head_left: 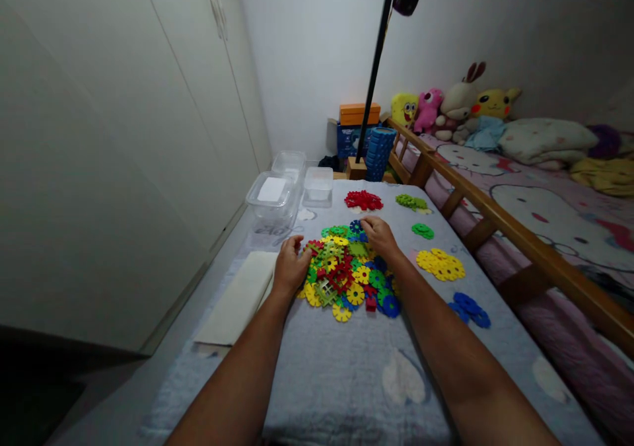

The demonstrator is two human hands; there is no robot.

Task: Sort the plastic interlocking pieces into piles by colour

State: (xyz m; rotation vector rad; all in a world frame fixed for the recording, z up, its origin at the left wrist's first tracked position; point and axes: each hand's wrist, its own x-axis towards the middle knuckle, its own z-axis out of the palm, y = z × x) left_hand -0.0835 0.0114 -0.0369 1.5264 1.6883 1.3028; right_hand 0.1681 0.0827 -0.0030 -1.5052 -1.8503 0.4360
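A mixed heap of plastic interlocking discs (341, 274) in red, yellow, green and blue lies mid-table. My left hand (290, 267) rests at the heap's left edge, its fingers loosely bent and apart, with nothing seen in them. At the heap's far side, my right hand (380, 236) pinches a blue disc (355, 226) at its edge. Sorted by colour, other pieces lie beyond and to the right: a red pile (364, 200), a light green pile (411, 201), a green pile (422, 230), a yellow pile (440, 264) and a blue pile (470, 309).
Clear plastic boxes (318, 185) stand at the table's far left, one with a lid (270, 190). A folded cream cloth or board (238, 298) lies by my left arm. A wooden bed rail (475, 215) runs along the right, and a white cupboard (123, 135) along the left.
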